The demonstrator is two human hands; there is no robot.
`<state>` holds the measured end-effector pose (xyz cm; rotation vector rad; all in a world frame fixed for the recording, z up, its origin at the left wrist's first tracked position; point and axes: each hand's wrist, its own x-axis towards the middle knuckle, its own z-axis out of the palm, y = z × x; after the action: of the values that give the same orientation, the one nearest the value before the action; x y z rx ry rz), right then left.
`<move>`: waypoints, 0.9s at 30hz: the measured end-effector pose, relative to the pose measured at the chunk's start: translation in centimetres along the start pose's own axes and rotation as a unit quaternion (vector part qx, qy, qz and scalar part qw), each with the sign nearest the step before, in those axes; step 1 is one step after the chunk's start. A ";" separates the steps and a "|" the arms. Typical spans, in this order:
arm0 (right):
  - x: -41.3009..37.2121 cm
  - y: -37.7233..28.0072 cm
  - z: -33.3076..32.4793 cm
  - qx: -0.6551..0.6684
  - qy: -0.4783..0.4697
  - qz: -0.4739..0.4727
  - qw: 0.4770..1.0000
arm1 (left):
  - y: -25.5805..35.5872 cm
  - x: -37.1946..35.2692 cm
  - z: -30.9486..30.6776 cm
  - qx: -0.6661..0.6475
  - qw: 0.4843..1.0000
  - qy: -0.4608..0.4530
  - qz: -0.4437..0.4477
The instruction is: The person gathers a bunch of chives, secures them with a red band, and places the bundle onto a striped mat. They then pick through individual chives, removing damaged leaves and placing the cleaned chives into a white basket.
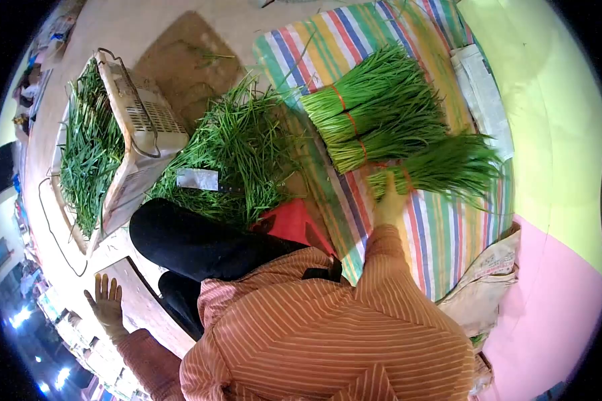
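My right hand [390,202], in a yellowish glove, is closed round the stem end of a bundle of green chives [451,167]. That bundle lies over the striped plastic sheet [441,230], touching or close beside several chive bundles [381,100] bound with red-orange bands. Out at the lower left, my gloved left hand [107,306] is held with fingers spread and nothing in it. A loose heap of greens [231,150] spreads left of the sheet. On the heap rests a cleaver [197,179] with a broad pale blade and dark handle.
A white plastic basket [144,113] packed with greens [90,147] stands at the left. Something red [291,224] lies by my dark-trousered knee. Folded pale sacking [483,97] lies at the sheet's right edge, with more sacking [485,284] below it.
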<state>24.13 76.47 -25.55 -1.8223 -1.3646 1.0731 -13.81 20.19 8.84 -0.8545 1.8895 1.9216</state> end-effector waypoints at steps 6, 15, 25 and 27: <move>0.5 11.7 1.3 -0.179 -0.252 0.178 0.934 | 0.5 -0.6 -2.4 0.064 0.994 -0.082 -0.015; 4.5 3.5 0.4 0.108 -0.217 0.447 0.861 | -0.9 -3.6 -7.5 0.068 0.998 -0.009 -0.013; 3.1 -1.6 4.0 -0.079 -0.088 0.412 0.904 | -1.2 -5.2 -6.6 0.092 0.995 0.021 0.007; 4.7 2.9 4.9 -0.100 -0.039 0.361 0.926 | -1.2 -5.5 -6.5 0.101 0.994 0.045 -0.001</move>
<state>21.82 80.22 -31.50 -2.5575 -0.8574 1.4081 -7.59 14.92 11.49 -0.8911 2.0910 1.6810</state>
